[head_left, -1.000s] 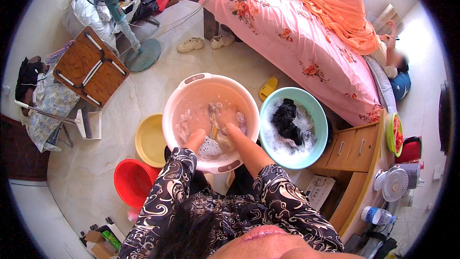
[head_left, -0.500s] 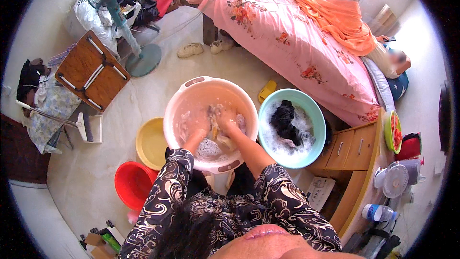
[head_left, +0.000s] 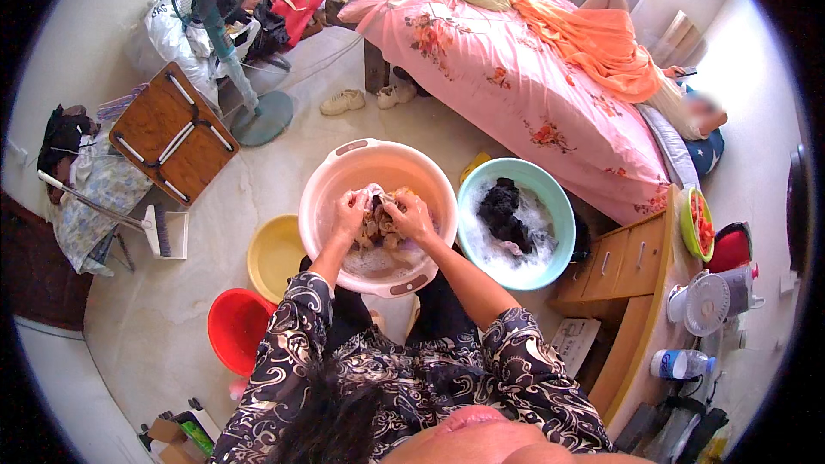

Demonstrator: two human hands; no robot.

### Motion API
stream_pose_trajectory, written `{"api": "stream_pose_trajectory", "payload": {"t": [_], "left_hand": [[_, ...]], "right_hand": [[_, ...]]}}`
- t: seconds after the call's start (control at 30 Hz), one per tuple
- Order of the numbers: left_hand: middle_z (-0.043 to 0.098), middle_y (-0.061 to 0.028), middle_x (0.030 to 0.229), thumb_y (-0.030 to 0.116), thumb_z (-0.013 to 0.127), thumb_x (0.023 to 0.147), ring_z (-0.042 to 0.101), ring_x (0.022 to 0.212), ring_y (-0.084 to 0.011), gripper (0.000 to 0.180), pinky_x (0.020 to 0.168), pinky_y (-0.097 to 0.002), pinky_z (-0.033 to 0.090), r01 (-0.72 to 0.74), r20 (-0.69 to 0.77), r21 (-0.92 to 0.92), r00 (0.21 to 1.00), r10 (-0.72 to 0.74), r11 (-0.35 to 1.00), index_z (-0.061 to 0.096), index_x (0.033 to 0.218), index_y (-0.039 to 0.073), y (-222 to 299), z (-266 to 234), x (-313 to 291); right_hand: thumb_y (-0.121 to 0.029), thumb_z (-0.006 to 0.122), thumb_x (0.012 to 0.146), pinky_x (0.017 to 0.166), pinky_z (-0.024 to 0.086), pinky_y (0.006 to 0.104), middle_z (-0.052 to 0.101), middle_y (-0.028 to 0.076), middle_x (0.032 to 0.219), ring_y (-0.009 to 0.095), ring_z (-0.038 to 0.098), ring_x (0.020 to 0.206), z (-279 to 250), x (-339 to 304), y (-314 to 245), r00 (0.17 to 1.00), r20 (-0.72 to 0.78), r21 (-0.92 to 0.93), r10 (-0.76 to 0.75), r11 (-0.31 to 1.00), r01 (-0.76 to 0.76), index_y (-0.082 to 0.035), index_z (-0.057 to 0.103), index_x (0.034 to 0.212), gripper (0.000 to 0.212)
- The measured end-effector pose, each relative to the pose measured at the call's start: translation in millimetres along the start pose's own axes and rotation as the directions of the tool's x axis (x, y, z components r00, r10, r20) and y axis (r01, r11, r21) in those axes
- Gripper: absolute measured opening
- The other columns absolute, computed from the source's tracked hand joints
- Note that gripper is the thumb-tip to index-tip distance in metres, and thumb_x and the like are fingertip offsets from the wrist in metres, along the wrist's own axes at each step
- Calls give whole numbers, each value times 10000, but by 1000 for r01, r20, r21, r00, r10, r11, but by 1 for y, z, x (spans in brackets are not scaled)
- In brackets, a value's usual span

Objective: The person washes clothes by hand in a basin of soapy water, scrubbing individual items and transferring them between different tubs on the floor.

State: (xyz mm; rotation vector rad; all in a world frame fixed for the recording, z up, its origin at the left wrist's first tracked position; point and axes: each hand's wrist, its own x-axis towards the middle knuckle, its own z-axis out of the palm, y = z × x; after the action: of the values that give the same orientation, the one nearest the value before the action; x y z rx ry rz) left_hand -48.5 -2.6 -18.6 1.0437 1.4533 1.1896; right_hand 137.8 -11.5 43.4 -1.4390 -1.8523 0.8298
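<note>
A wet brown patterned garment (head_left: 376, 228), with a pale part at its top, is bunched between my two hands over the pink basin (head_left: 378, 165). My left hand (head_left: 348, 214) is closed on its left side, and my right hand (head_left: 412, 216) grips its right side. Cloudy water with some suds lies below the cloth, whose lower end reaches down into the basin. Close by on the right, a turquoise basin (head_left: 565, 232) holds black cloth (head_left: 501, 210) in foamy water.
To the left stand a yellow basin (head_left: 273, 265) and a red basin (head_left: 238, 326). A wooden drawer unit (head_left: 620, 262) is at the right. Beyond are a pink flowered bed (head_left: 481, 51) with a person lying on it, a standing fan (head_left: 262, 119) and a folded table (head_left: 176, 133).
Both hands have risen out of the water, lifting the bunched garment into sight and drawing closer together. The whole view has shifted slightly.
</note>
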Motion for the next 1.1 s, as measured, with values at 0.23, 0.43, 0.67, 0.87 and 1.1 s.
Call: {"api": "stream_pose_trajectory", "payload": {"t": [0.23,0.43,0.67,0.87,1.1], "left_hand": [[620,-152,924,356,746,832,614,894,-310,414,798,-440,480,-156,-75,621,963,257,768,594,1090,70,46,14,-56],[284,-197,1570,446,664,828,186,1457,-452,606,1069,-732,181,-141,88,917,984,155,372,542,1387,245,30,15,-72],[215,-207,1602,416,571,917,86,1465,-520,633,1154,-670,126,-94,97,886,995,17,453,411,1489,200,-1,29,-55],[279,-198,1577,400,479,959,152,1466,-449,556,1159,-625,173,-165,173,945,985,-4,282,433,1479,206,-24,26,-28],[555,-162,1372,351,492,956,427,1332,-400,422,1113,-542,314,-60,74,954,997,-37,292,649,1250,92,-40,30,4]], "right_hand": [[-355,660,860,854,503,473,668,242,973,378,651,953,-5,-19,11,980,-63,-32,188,981,-191,-56,601,1225,475],[-378,648,852,1006,354,684,339,212,1522,483,392,1332,11,-25,-2,990,37,-452,139,886,-108,-241,491,1412,598],[-360,603,870,1083,285,665,331,270,1511,525,372,1336,45,-12,36,989,111,-512,99,859,-28,-243,445,1459,622],[-280,540,923,1127,257,612,344,266,1516,502,342,1376,52,1,36,980,184,-618,74,784,57,-174,457,1458,552],[-313,490,957,1077,374,522,489,221,1424,428,499,1273,53,36,30,915,249,-532,317,835,-144,-67,563,1343,463]]}}
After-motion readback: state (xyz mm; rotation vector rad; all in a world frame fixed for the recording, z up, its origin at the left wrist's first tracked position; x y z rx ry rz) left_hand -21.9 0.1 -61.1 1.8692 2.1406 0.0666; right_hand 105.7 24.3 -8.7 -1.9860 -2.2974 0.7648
